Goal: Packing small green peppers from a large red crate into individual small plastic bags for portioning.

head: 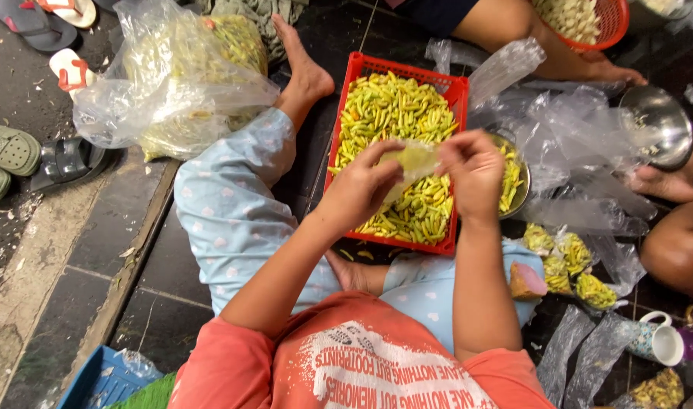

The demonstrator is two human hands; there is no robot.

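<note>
A large clear bag of green pods (183,79) is seen lying on the dark tiled floor (112,227). Sandals (28,155) are scattered at the left. A steel bowl (657,121), small filled packets (569,265) and a white mug (657,341) are placed at the right.

Soft, even overhead light, faint shadows; glare glints off clear plastic bags (172,83); frame edges curve, slightly soft.
</note>
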